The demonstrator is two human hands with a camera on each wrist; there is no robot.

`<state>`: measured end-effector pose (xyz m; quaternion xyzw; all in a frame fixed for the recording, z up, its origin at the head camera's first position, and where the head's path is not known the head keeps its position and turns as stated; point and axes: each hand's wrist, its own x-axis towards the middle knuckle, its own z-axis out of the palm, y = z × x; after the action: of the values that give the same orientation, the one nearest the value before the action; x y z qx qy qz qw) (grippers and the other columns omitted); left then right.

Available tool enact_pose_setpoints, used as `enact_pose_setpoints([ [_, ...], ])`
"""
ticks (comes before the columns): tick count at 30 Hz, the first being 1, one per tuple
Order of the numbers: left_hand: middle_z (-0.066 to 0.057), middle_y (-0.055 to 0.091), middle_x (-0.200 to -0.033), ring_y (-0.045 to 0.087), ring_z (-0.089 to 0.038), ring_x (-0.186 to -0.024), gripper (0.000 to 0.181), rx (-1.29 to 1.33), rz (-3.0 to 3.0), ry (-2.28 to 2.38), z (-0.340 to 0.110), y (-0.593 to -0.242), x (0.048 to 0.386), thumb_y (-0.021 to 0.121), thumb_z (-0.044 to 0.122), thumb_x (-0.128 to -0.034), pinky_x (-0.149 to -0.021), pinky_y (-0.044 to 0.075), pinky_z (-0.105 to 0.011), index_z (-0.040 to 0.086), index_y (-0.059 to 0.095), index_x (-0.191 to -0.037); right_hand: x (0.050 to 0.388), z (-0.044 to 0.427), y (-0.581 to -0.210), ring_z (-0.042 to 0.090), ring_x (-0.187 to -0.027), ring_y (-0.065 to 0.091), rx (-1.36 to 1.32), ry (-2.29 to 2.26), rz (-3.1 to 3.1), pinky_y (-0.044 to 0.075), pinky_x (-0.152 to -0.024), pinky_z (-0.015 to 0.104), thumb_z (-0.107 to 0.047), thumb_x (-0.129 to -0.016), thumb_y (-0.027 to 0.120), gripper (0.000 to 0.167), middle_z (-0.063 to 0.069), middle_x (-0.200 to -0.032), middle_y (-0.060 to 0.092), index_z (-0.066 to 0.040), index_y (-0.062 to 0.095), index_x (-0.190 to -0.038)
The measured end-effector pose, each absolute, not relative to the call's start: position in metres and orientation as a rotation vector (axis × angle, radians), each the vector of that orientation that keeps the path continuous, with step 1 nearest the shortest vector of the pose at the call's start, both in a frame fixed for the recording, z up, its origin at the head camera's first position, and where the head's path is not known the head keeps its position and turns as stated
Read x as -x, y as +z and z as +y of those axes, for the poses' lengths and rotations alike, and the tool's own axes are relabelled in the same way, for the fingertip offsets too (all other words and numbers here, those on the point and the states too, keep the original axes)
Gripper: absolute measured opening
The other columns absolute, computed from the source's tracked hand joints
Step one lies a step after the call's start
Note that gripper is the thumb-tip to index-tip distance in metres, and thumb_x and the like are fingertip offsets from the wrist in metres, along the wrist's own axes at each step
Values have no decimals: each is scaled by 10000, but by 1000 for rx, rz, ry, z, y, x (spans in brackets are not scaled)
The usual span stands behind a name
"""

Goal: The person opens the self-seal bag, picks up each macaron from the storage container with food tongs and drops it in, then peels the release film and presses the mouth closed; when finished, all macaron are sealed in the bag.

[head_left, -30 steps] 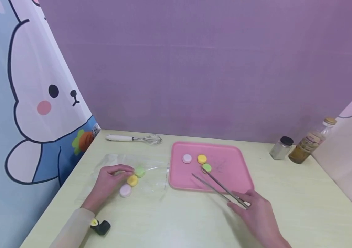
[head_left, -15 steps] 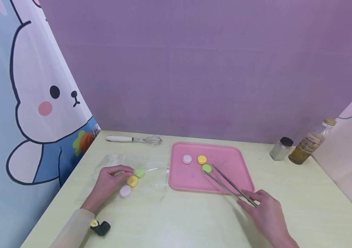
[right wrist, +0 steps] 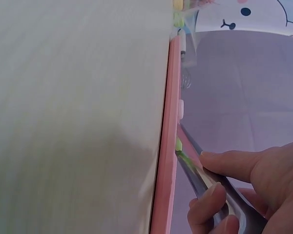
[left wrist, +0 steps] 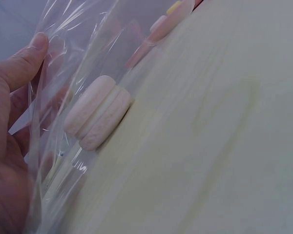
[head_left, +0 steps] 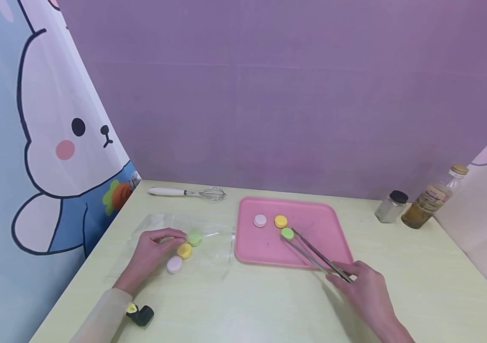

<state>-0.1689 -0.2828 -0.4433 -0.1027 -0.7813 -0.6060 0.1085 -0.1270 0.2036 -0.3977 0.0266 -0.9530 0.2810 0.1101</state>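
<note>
My left hand (head_left: 151, 257) pinches the clear plastic bag (head_left: 215, 257) on the left of the table. Close by its fingertips lie a green macaron (head_left: 194, 237), a yellow macaron (head_left: 184, 250) and a pale pink macaron (head_left: 174, 264); the pink macaron (left wrist: 97, 112) shows close up through the film in the left wrist view. My right hand (head_left: 363, 290) holds metal tongs (head_left: 318, 257), their tips on either side of another green macaron (head_left: 287, 233) on the pink tray (head_left: 264, 252). Whether both tips touch it, I cannot tell.
On the tray also lie a pale pink macaron (head_left: 260, 220) and a yellow macaron (head_left: 281, 221). A whisk (head_left: 187, 192) lies at the back left. A black-capped jar (head_left: 391, 207) and a corked bottle (head_left: 432, 200) stand back right. Near my left sleeve sits a small black object (head_left: 141, 315).
The tongs have shifted right, and their tips now straddle the green macaron on the tray. My left hand and the bag have stayed in place.
</note>
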Motion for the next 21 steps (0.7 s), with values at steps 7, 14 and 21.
enact_pose_setpoints([
  [7,-67,763,-1046,680,-122,-1046,171,292,-2307,-1771,-283,-443,169,786,155,-898,-951,487,-207,46,789,-1030,128,204,-398,149,-617,448,-72,839,-2810,369,-485,271,-220,-788,882,302,1,-773,606,-96,809,-1054],
  [14,-64,763,-1048,680,-127,-1048,168,290,-2306,-1772,-283,-443,170,786,154,-898,-956,487,-216,48,788,-1029,126,203,-399,146,-625,459,-95,817,-2787,363,-483,267,-205,-777,886,302,-6,-768,606,-87,809,-1044],
  [21,-75,762,-1047,684,-134,-1040,168,288,-2299,-1782,-281,-442,169,791,139,-892,-947,494,-219,36,786,-1025,121,202,-398,121,-603,425,-109,801,-2769,356,-473,258,-209,-771,894,309,-21,-755,577,-93,810,-1046],
])
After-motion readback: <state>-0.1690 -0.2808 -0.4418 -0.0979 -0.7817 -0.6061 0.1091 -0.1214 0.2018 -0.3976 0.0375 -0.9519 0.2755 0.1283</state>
